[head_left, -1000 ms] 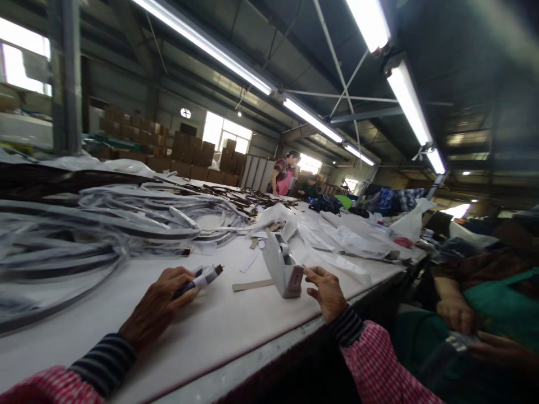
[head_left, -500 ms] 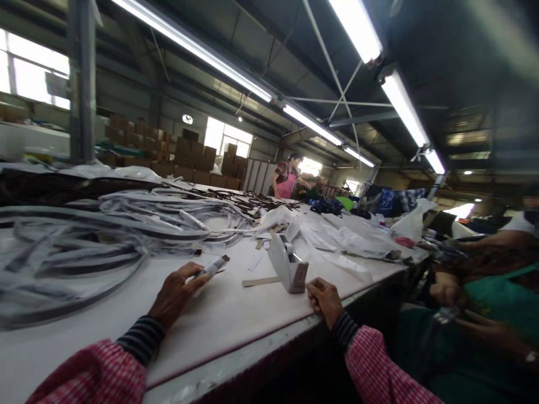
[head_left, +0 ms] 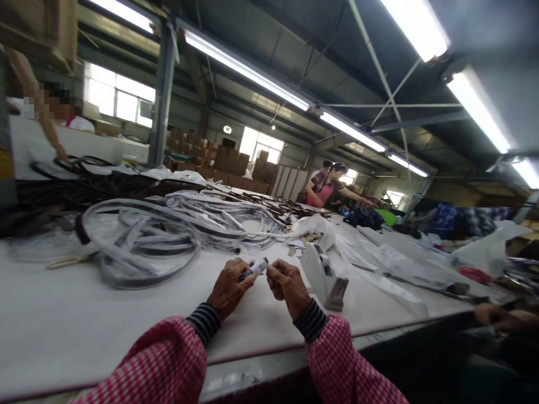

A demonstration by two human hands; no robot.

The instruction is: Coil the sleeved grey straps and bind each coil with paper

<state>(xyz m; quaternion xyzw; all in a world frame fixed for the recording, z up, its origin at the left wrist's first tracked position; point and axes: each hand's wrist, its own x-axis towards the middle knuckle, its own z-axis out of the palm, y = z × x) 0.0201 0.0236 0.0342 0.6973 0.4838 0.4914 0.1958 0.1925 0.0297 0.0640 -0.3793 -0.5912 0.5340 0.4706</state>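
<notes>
My left hand (head_left: 231, 287) is closed around a short dark strip in a white wrap (head_left: 255, 270), its end pointing to the right. Close by that end, my right hand (head_left: 288, 285) has its thumb and fingers pinched together; whatever lies between them is too small to make out. Just right of this hand a grey tape dispenser (head_left: 324, 278) stands on the white tabletop, with a roll in it. Beyond my left hand lie loose coils of dark strips in clear plastic (head_left: 143, 238).
Dark strips (head_left: 105, 185) are heaped at the far left, near a person's arm (head_left: 46, 126). Clear plastic sheets (head_left: 379, 255) cover the table's right side. Small paper scraps (head_left: 297, 248) lie behind the dispenser. Another person's hand (head_left: 492, 317) shows at the right edge.
My right hand has left the dispenser's front end and come to the strip in my left hand. Both hands are now close together. The camera view has swung left.
</notes>
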